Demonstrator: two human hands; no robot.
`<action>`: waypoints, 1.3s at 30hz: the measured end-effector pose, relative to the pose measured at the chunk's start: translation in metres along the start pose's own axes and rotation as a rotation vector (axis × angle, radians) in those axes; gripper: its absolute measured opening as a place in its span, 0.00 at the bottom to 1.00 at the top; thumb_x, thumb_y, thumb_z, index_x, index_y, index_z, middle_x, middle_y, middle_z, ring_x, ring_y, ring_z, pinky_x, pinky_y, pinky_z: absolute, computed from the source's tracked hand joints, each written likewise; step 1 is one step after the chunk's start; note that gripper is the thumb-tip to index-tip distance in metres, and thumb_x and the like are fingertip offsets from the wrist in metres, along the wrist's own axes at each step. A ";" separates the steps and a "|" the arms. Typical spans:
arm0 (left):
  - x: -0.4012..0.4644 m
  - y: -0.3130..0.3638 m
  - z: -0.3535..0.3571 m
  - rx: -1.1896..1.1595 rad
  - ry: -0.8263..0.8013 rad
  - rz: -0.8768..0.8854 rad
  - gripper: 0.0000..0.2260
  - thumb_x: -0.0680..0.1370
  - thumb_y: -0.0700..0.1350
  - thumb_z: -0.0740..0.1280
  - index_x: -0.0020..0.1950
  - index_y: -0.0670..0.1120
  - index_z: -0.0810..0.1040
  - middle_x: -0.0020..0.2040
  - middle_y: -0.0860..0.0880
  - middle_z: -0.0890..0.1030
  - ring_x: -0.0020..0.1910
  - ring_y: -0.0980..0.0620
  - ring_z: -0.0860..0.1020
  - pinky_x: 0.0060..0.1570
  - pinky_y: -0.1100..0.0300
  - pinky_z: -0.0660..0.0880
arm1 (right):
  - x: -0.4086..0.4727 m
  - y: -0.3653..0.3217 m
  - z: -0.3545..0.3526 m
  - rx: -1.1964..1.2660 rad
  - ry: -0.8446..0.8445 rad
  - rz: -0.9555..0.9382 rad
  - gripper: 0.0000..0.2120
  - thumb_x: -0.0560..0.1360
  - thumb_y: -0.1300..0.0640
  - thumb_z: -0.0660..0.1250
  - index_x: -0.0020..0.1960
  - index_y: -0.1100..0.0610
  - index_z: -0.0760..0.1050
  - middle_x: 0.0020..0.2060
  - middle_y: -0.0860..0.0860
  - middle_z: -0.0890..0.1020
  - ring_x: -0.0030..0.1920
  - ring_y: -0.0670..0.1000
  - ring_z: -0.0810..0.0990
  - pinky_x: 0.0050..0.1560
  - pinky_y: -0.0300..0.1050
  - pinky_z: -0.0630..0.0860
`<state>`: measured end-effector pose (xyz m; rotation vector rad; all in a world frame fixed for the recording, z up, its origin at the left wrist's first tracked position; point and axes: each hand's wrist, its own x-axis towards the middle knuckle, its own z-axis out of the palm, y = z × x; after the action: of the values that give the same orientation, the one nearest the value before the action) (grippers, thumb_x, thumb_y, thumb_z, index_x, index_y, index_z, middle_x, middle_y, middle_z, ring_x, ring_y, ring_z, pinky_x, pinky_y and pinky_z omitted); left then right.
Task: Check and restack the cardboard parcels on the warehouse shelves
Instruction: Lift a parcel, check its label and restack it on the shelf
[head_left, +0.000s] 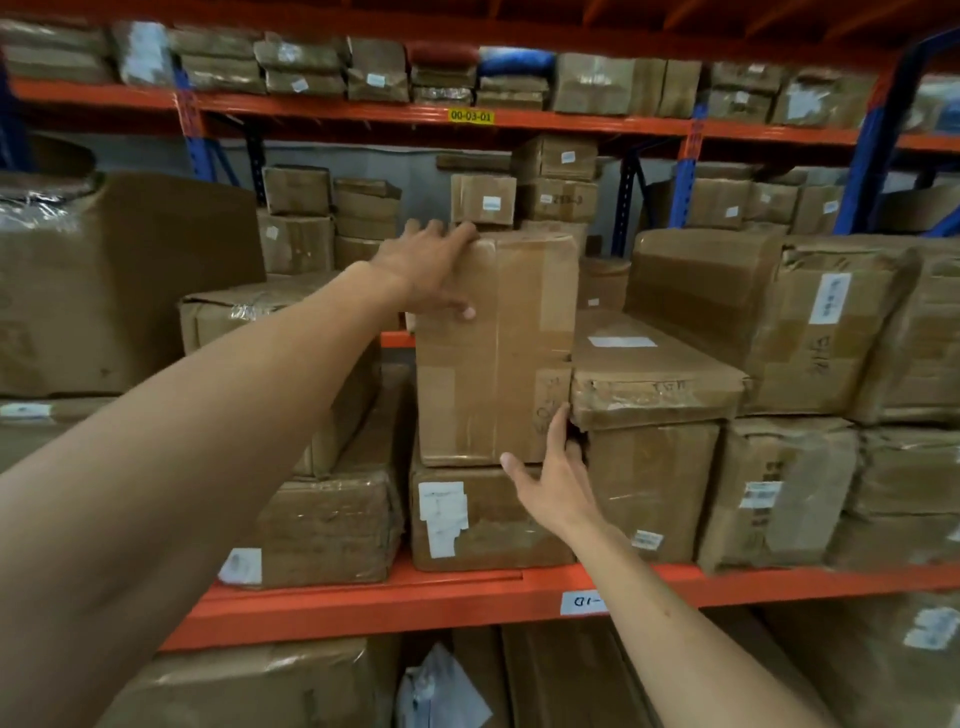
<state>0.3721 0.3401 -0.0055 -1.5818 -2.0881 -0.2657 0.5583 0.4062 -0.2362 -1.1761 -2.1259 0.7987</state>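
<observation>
Right hand (553, 480): nearer grip; fingers straight, tips laid against the lower right edge of the upright parcel (496, 348), not curled round it.
Left hand (428, 267): farther grip, arm fully extended; fingers curled over the parcel's top left corner, thumb pressed on its front face.
Parcel location: between the two grips, above the right hand, below and right of the left hand; it stands on a labelled carton (488, 519) on the middle shelf (363, 597).
Long axis: vertical, top leaning slightly.
Right neighbour: flat carton (654, 364), apparently touching the parcel's side; contact unclear.
Coming move: probably steadying or lifting; diagonal hold controls tilt.
</observation>
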 end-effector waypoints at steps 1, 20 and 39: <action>-0.001 -0.002 0.000 0.008 0.008 0.000 0.42 0.70 0.61 0.76 0.77 0.54 0.58 0.72 0.42 0.69 0.71 0.37 0.66 0.63 0.37 0.71 | 0.000 -0.001 0.006 0.025 0.000 -0.001 0.49 0.81 0.35 0.62 0.79 0.40 0.24 0.83 0.59 0.50 0.81 0.62 0.59 0.75 0.61 0.62; -0.043 -0.092 -0.008 -0.249 0.005 -0.188 0.45 0.65 0.67 0.77 0.73 0.48 0.63 0.71 0.42 0.72 0.68 0.38 0.72 0.64 0.40 0.73 | 0.030 -0.056 0.010 0.834 0.104 -0.024 0.52 0.64 0.32 0.80 0.77 0.24 0.49 0.76 0.42 0.66 0.77 0.54 0.64 0.71 0.72 0.68; -0.039 -0.067 0.004 -0.261 0.113 -0.266 0.51 0.62 0.65 0.80 0.76 0.48 0.60 0.68 0.41 0.75 0.63 0.37 0.76 0.60 0.42 0.74 | 0.057 -0.079 -0.037 0.959 0.310 0.007 0.39 0.64 0.59 0.84 0.70 0.43 0.73 0.61 0.46 0.76 0.66 0.54 0.74 0.64 0.62 0.77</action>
<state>0.3158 0.2886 -0.0187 -1.3849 -2.2430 -0.7295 0.5174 0.4301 -0.1427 -0.7046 -1.2090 1.3205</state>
